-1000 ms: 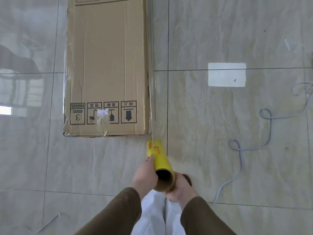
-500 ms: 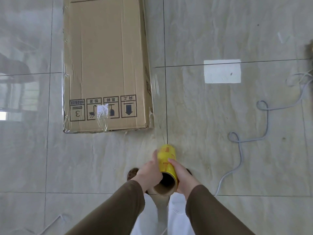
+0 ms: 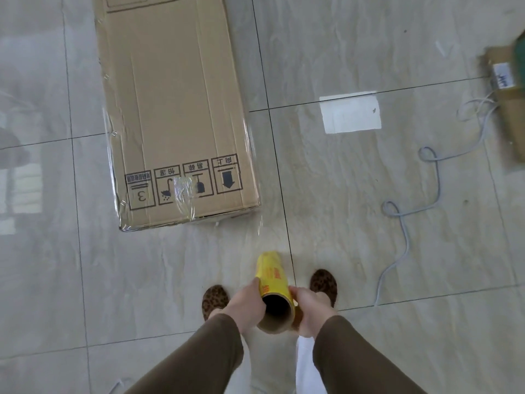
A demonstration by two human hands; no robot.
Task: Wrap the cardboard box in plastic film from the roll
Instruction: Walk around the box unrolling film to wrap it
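Observation:
A long brown cardboard box lies flat on the tiled floor, with printed handling symbols near its close end and clear film clinging to its sides. I hold a yellow roll of plastic film upright in front of me, its open cardboard core facing the camera. My left hand grips the roll's left side and my right hand grips its right side. A thin sheet of clear film stretches from the roll up to the box's right near corner.
A grey cable snakes across the floor on the right. A white rectangle lies on the tiles beyond it. Another cardboard piece sits at the far right edge. My two slippered feet stand just behind the roll.
I have stepped back and to the right from the box's near end. The roll has moved away from the box corner, drawing out more film, and the right hand now holds its side.

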